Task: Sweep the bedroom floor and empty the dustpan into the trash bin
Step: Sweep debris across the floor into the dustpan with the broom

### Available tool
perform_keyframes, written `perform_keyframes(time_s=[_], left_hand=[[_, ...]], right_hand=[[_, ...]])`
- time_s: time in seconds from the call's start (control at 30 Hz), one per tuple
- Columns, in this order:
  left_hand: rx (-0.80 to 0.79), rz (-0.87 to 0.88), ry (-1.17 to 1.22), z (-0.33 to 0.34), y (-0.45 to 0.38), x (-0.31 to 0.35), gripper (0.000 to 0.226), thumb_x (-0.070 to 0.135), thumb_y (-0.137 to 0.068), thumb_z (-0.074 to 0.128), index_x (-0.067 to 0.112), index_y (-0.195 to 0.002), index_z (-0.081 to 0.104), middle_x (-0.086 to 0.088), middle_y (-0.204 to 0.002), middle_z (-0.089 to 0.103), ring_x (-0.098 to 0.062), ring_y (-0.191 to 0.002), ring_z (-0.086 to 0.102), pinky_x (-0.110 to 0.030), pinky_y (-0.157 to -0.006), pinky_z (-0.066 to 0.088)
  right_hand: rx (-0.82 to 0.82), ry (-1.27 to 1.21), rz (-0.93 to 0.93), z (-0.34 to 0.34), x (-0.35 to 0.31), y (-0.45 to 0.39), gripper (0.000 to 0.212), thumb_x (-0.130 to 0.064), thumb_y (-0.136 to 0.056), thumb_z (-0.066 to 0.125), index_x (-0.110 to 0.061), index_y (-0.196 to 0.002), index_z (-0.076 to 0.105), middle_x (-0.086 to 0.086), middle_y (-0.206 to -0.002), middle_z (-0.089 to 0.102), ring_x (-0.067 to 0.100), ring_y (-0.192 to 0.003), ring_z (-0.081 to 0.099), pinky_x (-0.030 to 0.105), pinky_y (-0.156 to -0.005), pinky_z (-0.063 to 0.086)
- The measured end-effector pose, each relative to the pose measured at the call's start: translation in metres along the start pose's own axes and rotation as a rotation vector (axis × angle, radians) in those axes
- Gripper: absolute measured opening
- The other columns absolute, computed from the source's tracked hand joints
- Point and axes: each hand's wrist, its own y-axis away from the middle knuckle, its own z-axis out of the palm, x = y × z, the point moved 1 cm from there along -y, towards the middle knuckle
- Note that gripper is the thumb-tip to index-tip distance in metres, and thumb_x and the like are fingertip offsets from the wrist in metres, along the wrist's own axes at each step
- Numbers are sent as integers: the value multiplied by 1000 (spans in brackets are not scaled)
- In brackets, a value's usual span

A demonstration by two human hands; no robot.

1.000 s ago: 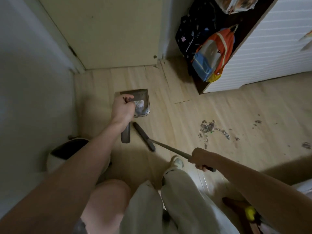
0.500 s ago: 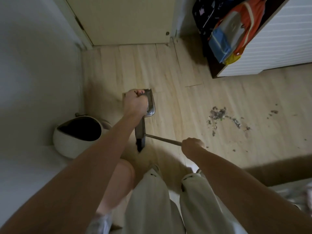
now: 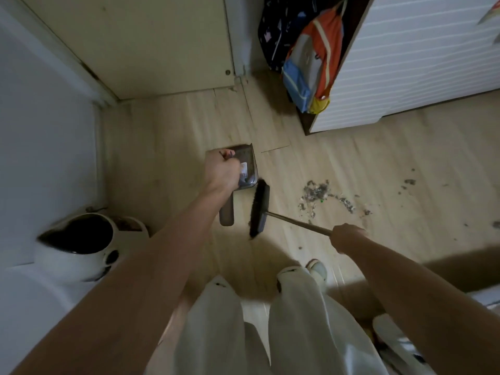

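Note:
My left hand [image 3: 220,170] grips the handle of a grey dustpan [image 3: 247,169], held above the wooden floor with a scrap of paper in its pan. My right hand [image 3: 347,239] is closed around the metal handle of a broom [image 3: 259,209], whose dark brush head lies just right of the dustpan. A pile of grey dust and debris [image 3: 316,194] lies on the floor to the right of the broom head, with scattered bits trailing further right. A white trash bin [image 3: 78,247] with a dark opening stands at the lower left, beside my left forearm.
A closed cream door [image 3: 151,44] fills the top. A white cabinet [image 3: 411,63] stands at the upper right, with an orange and blue backpack [image 3: 313,58] leaning beside it. A white wall runs along the left. My legs in light trousers [image 3: 270,320] are at the bottom.
The broom head has swung from under the dustpan handle out to its right side. The dustpan and my left hand have stayed near the same spot above the floor.

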Motion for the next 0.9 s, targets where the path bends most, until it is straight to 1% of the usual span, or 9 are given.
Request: perform_keyframes(time_s=[0.07, 0.13, 0.27, 0.4, 0.53, 0.67, 0.77, 0.83, 0.9], left_hand=[[14, -8, 4, 36, 3, 14, 21, 0, -88, 49, 18, -91, 58, 2, -81, 55, -16, -73, 54, -20, -55, 50], [28, -3, -24, 70, 7, 27, 20, 2, -88, 50, 18, -97, 60, 2, -83, 56, -12, -65, 55, -19, -41, 43], [33, -21, -67, 128, 12, 47, 17, 7, -87, 51, 20, -95, 58, -2, -92, 57, -11, -67, 50, -22, -54, 38], [4, -45, -91, 164, 19, 63, 23, 5, -88, 49, 17, -103, 62, -5, -88, 53, -15, -62, 48, -15, -41, 37], [-9, -56, -78, 185, 19, 81, 20, 0, -87, 48, 16, -96, 55, -4, -85, 51, -17, -70, 48, -17, -35, 34], [-28, -108, -57, 207, 13, 90, 18, 2, -92, 47, 16, -103, 52, -7, -100, 50, -17, -73, 47, -26, -56, 41], [-26, -184, -100, 223, 3, 91, 22, -1, -93, 45, 12, -108, 54, -10, -97, 52, -22, -84, 54, -36, -77, 51], [-12, -210, -170, 227, -4, 88, 25, -3, -92, 46, 5, -112, 57, -17, -105, 56, -30, -102, 58, -42, -92, 48], [-44, -153, -166, 232, -4, 85, 23, -6, -90, 47, 1, -110, 56, -18, -111, 54, -28, -92, 55, -45, -90, 49]], right_hand=[[11, -2, 21, -6, 49, -12, 35, -17, -96, 45, -16, -129, 54, 0, -114, 63, 18, -106, 62, 30, -88, 49], [10, 0, 53, -14, 99, -23, 36, -17, -97, 42, -15, -131, 54, 1, -119, 62, 19, -109, 61, 30, -89, 49], [24, -31, 140, -27, 177, -43, 38, -15, -96, 39, -14, -132, 53, 3, -120, 61, 20, -111, 60, 29, -90, 47], [27, -142, 177, -38, 221, -50, 33, -14, -96, 42, -11, -127, 55, 2, -113, 62, 18, -103, 62, 26, -83, 49], [17, -414, 192, -39, 256, -55, 28, -8, -95, 42, -1, -116, 59, 3, -83, 58, 19, -75, 59, 22, -54, 46], [16, -582, 199, -46, 263, -76, 27, -13, -96, 41, 2, -84, 60, 6, -57, 59, 16, -43, 53, 18, -37, 38], [39, -613, 150, -69, 249, -107, 38, -13, -97, 43, -3, -61, 49, 0, -26, 46, 14, -39, 49, 19, -36, 37], [66, -610, 62, -85, 235, -129, 21, -6, -94, 43, 0, -80, 58, 9, -55, 65, 20, -56, 59, 21, -46, 43], [69, -614, 12, -95, 224, -153, 27, -4, -93, 42, 3, -114, 58, 16, -106, 66, 28, -84, 65, 27, -58, 47]])
